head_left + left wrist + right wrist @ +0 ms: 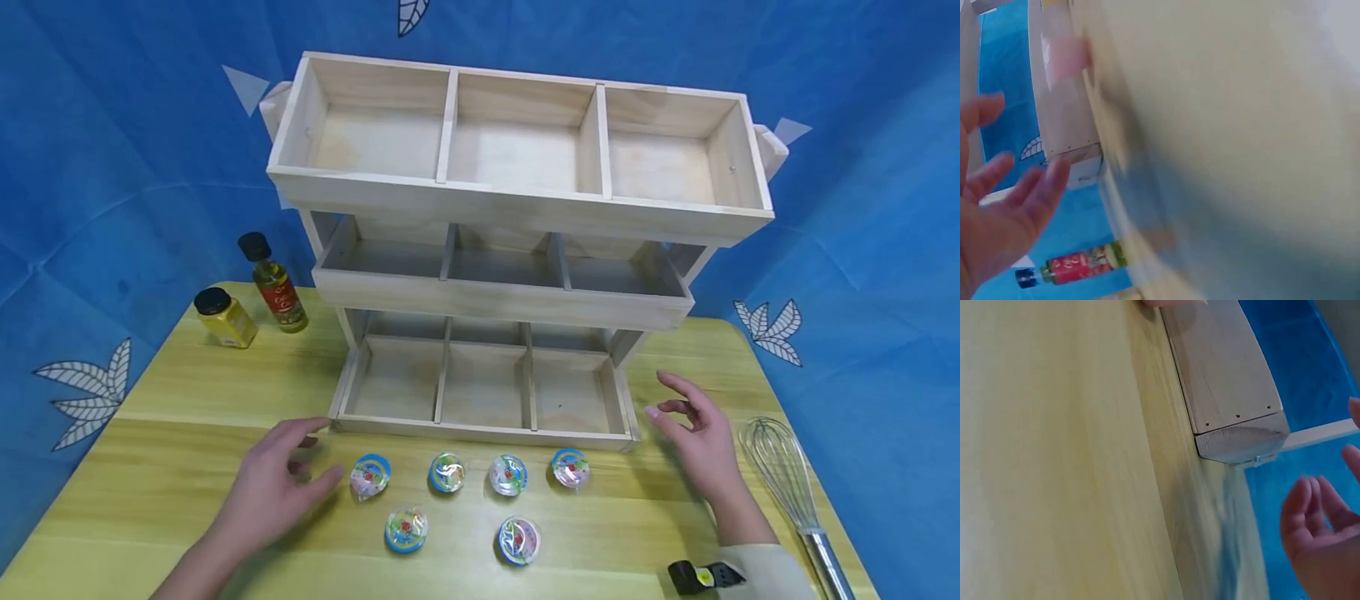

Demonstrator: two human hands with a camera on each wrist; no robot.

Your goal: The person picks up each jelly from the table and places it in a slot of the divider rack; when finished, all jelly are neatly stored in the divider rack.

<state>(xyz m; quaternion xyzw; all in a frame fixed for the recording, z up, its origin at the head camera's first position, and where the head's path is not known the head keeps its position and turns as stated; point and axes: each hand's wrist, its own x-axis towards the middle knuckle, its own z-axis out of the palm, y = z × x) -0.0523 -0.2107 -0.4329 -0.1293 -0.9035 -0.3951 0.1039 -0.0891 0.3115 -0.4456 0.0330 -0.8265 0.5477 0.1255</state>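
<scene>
A pale wooden three-tier rack, each tier split into three compartments, stands in the middle of the table. My left hand hovers over the tabletop with relaxed, slightly bent fingers; its index fingertip is right by the rack's lower left front corner. Right of the rack's base is my right hand, loosely curled, nothing in it. In front of the rack lie several small round blue-rimmed tubs in clear wrap, among them one tub near the left thumb and another tub towards the right hand.
An oil bottle with a red label and a yellow jar with a black lid stand at the back left of the wooden table. A whisk lies along the right edge. Blue patterned cloth hangs behind.
</scene>
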